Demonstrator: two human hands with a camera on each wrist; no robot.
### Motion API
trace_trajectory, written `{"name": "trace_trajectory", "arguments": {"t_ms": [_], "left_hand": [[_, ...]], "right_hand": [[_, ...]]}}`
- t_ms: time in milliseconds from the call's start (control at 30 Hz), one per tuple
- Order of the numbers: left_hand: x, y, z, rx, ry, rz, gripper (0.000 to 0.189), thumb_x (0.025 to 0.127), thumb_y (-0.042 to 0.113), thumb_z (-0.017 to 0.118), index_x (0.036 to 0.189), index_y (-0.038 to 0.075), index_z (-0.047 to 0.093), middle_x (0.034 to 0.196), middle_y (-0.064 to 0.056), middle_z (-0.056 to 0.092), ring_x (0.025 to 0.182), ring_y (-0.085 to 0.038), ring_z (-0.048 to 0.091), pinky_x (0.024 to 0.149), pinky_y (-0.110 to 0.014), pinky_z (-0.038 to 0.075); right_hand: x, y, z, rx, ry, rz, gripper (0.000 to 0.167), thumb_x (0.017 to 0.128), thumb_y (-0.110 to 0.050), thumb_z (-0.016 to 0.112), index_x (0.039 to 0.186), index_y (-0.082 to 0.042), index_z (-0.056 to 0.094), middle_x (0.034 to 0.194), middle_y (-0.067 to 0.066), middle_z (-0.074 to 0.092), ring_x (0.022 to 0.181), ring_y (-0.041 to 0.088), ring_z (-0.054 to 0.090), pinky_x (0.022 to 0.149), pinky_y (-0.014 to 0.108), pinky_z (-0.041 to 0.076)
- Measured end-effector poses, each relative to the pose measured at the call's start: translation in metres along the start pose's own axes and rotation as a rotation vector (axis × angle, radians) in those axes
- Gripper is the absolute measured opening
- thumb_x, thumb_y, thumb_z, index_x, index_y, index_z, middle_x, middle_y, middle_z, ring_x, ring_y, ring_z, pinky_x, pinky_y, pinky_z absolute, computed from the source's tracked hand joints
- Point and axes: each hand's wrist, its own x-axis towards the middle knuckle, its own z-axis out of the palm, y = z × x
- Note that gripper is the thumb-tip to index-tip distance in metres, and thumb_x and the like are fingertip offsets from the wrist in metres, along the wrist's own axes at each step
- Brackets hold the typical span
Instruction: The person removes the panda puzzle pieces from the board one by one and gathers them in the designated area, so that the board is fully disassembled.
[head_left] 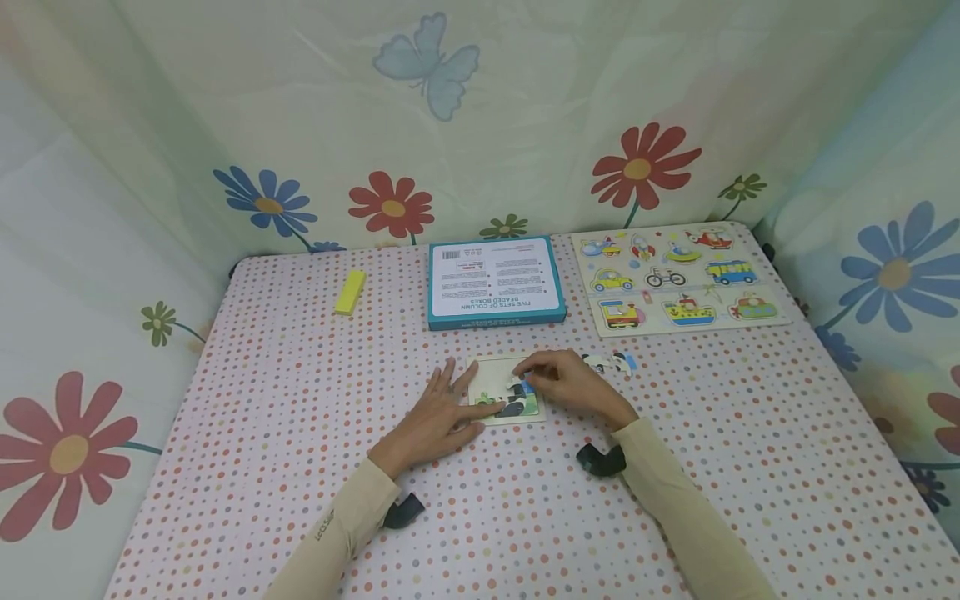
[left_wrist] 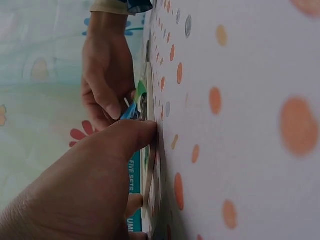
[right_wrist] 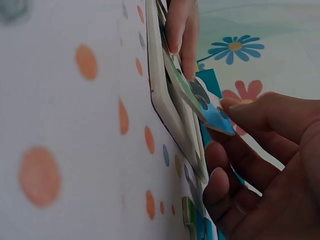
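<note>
A small wooden puzzle tray (head_left: 491, 369) lies on the table in front of me, its lower part filled with panda-picture pieces (head_left: 514, 408). My left hand (head_left: 438, 417) rests at the tray's left side with fingers spread, one fingertip on the joined pieces. At the tray's upper right, my right hand (head_left: 573, 385) pinches a puzzle piece with a blue edge (right_wrist: 217, 119) between thumb and finger. The right wrist view shows this piece joined to a green-edged one, both tilted up above the tray rim (right_wrist: 159, 82). Loose panda pieces (head_left: 611, 364) lie just beyond the right hand.
Behind the tray lies a blue-edged box (head_left: 495, 283) with printed text. To its right is a vehicle puzzle board (head_left: 652, 302); a yellow block (head_left: 349, 292) sits at the back left. The tablecloth (head_left: 285, 433) is dotted, with a floral curtain (head_left: 517, 142) behind.
</note>
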Motion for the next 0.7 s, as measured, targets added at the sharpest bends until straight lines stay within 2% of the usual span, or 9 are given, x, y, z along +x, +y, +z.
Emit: {"name": "trace_trajectory", "arguments": {"t_ms": [167,433,567,700], "left_hand": [[-0.0003,0.0008,-0.0003,0.007,-0.006,-0.001,0.04,0.101,0.042,0.044,0.14,0.047,0.042,0.161,-0.011,0.005,0.144,-0.044,-0.005,0.115,-0.058,0.006],[0.0016,0.0024,-0.0016,0.007,-0.019,-0.013,0.041,0.101,0.039,0.044,0.141,0.047,0.041,0.161,-0.011,0.004,0.144,-0.044,-0.006,0.115,-0.057,0.004],[0.0052,0.0061,-0.0019,-0.001,-0.023,0.013,0.043,0.101,0.036,0.045,0.142,0.046,0.041,0.161,-0.012,0.004,0.144,-0.043,-0.005,0.115,-0.058,0.005],[0.009,0.01,0.0004,0.005,-0.044,0.046,0.043,0.101,0.042,0.043,0.143,0.046,0.038,0.161,-0.013,0.002,0.143,-0.046,-0.007,0.115,-0.06,0.003]], "right_hand": [[-0.0007,0.0007,0.0001,0.026,-0.008,0.004,0.02,0.092,-0.006,0.062,0.108,-0.012,0.072,0.095,0.002,0.067,0.078,0.016,0.055,0.07,0.032,0.047],[0.002,0.0052,0.003,0.001,0.003,0.024,0.02,0.091,-0.006,0.063,0.106,-0.014,0.072,0.091,0.0,0.065,0.074,0.016,0.053,0.066,0.029,0.046],[0.0029,0.0064,0.0034,-0.008,0.002,0.04,0.02,0.091,-0.007,0.063,0.106,-0.016,0.072,0.09,-0.001,0.065,0.074,0.017,0.054,0.067,0.031,0.047],[0.0029,0.0064,0.0033,-0.007,-0.002,0.045,0.02,0.091,-0.007,0.063,0.107,-0.016,0.072,0.09,-0.001,0.065,0.074,0.017,0.054,0.068,0.032,0.048]]}}
